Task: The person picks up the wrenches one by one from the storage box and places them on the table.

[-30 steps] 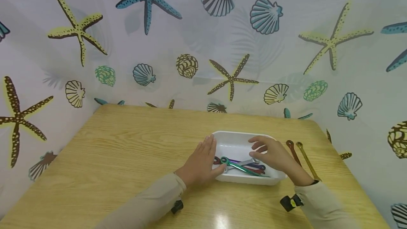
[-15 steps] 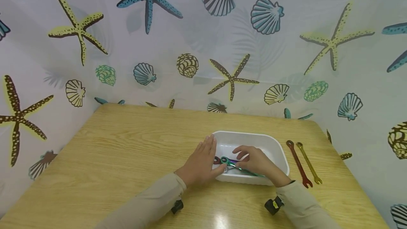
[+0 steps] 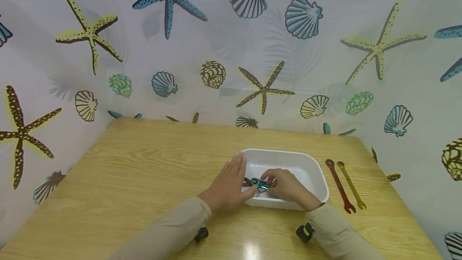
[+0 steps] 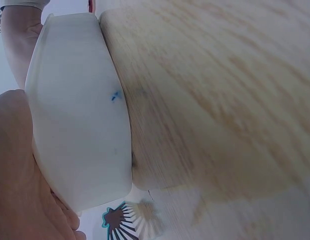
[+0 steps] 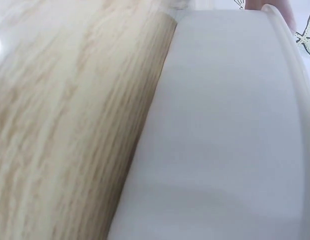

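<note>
Okay so, the green wrench is in a little pile at the left end of the white bin, ring end showing. Around it I can see a dark red ring end, a bit of purple wrench and some silver wrench. The right hand is down in the bin over that pile with its fingers bent, but honestly I can't tell if they're pinching anything. The left hand lies along the bin's left end, fingers straight and together, thumb out over the near left corner. The bin sits on the desk, closer to its right edge than its left. Between bin and right edge, a red wrench and a gold wrench lie side by side, apart. Past the far edge hangs a seashell-and-starfish backdrop.
</note>
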`<state>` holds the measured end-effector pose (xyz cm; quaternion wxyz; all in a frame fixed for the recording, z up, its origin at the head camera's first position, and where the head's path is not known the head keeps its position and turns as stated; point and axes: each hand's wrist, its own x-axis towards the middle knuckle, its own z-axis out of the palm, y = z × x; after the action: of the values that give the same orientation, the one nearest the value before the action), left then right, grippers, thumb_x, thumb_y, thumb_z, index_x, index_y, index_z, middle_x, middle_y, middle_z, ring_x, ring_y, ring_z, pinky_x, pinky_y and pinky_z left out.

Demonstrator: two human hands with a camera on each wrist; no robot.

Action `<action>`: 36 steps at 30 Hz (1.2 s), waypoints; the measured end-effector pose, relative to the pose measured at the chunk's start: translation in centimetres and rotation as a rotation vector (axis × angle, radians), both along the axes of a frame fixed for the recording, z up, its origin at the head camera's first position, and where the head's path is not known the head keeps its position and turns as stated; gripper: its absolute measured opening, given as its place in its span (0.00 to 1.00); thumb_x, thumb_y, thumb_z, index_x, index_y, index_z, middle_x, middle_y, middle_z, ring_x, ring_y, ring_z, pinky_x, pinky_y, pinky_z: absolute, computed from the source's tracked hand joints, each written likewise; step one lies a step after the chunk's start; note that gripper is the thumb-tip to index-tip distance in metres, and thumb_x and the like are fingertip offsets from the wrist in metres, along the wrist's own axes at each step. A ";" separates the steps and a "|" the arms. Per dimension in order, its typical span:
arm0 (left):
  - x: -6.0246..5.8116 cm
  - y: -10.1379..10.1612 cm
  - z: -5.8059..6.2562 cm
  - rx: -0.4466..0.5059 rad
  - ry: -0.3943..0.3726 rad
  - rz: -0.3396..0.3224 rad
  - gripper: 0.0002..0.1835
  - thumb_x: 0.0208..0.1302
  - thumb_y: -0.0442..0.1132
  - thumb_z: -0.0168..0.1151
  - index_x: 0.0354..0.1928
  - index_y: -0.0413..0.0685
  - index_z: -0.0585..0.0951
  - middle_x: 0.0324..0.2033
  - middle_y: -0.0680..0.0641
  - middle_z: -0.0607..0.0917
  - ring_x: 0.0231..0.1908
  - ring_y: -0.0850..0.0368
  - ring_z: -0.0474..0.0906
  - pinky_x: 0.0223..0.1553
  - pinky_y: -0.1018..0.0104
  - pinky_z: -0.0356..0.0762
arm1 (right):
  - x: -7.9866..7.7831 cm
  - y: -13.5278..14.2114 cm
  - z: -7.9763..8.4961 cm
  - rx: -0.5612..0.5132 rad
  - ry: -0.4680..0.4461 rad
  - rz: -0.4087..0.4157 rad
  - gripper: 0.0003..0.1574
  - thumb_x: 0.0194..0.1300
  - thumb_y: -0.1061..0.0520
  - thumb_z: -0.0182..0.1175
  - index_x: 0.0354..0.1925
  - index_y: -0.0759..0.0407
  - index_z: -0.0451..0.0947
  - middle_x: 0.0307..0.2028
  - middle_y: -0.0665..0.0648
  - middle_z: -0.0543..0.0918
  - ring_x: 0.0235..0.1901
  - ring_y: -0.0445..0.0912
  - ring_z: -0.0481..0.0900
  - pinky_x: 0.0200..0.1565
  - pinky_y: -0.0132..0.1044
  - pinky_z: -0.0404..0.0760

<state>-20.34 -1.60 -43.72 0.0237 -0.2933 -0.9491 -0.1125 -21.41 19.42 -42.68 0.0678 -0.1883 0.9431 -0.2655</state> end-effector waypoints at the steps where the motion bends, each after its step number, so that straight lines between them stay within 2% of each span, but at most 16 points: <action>1: 0.0 0.0 0.0 0.000 0.002 -0.001 0.48 0.68 0.66 0.36 0.74 0.34 0.46 0.74 0.36 0.45 0.74 0.44 0.40 0.71 0.52 0.46 | 0.0 0.0 0.1 0.009 0.006 0.003 0.18 0.45 0.69 0.68 0.39 0.62 0.83 0.30 0.54 0.83 0.30 0.44 0.79 0.35 0.39 0.78; 8: 0.1 0.1 0.1 0.002 -0.006 -0.004 0.48 0.67 0.67 0.36 0.74 0.34 0.46 0.74 0.36 0.45 0.74 0.44 0.40 0.71 0.52 0.45 | 0.0 -0.2 0.2 0.060 0.012 0.022 0.13 0.46 0.70 0.68 0.35 0.62 0.84 0.30 0.53 0.84 0.32 0.45 0.79 0.37 0.42 0.78; 15: 0.1 0.2 -0.1 0.014 -0.005 -0.005 0.48 0.67 0.66 0.37 0.74 0.33 0.46 0.74 0.36 0.45 0.74 0.43 0.41 0.71 0.50 0.46 | -0.1 -0.2 0.0 0.100 0.029 0.025 0.13 0.47 0.70 0.68 0.33 0.57 0.84 0.28 0.50 0.81 0.32 0.43 0.76 0.37 0.41 0.77; 22: 0.0 0.1 -0.2 -0.006 0.001 -0.004 0.48 0.67 0.67 0.37 0.74 0.34 0.47 0.74 0.37 0.44 0.74 0.44 0.40 0.71 0.50 0.45 | -0.2 0.0 -0.2 0.085 0.052 0.066 0.14 0.46 0.71 0.66 0.31 0.56 0.79 0.27 0.50 0.79 0.30 0.43 0.74 0.32 0.38 0.74; 27: 0.0 0.0 -0.1 -0.004 -0.007 -0.001 0.47 0.68 0.66 0.36 0.74 0.34 0.47 0.74 0.37 0.44 0.74 0.44 0.40 0.72 0.50 0.44 | -0.4 0.1 -0.2 0.101 0.065 0.098 0.13 0.48 0.69 0.66 0.32 0.55 0.80 0.26 0.49 0.79 0.28 0.42 0.73 0.31 0.37 0.73; 32: 0.0 -0.1 0.0 -0.006 0.001 -0.004 0.47 0.68 0.66 0.36 0.74 0.34 0.47 0.74 0.37 0.44 0.74 0.44 0.40 0.72 0.51 0.44 | -0.2 0.3 0.1 0.074 0.097 0.145 0.12 0.47 0.69 0.65 0.32 0.57 0.81 0.24 0.50 0.79 0.25 0.40 0.72 0.29 0.36 0.73; 36: 0.0 -0.1 -0.1 -0.006 0.008 -0.004 0.48 0.67 0.67 0.36 0.74 0.34 0.47 0.74 0.37 0.45 0.74 0.44 0.41 0.71 0.51 0.45 | 0.0 0.3 0.4 0.063 0.099 0.152 0.12 0.47 0.69 0.65 0.32 0.58 0.82 0.24 0.50 0.79 0.25 0.39 0.71 0.28 0.34 0.72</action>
<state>-20.36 -1.66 -43.81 0.0263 -0.2957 -0.9487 -0.1087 -21.43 19.73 -42.26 0.0469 -0.2698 0.9362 -0.2203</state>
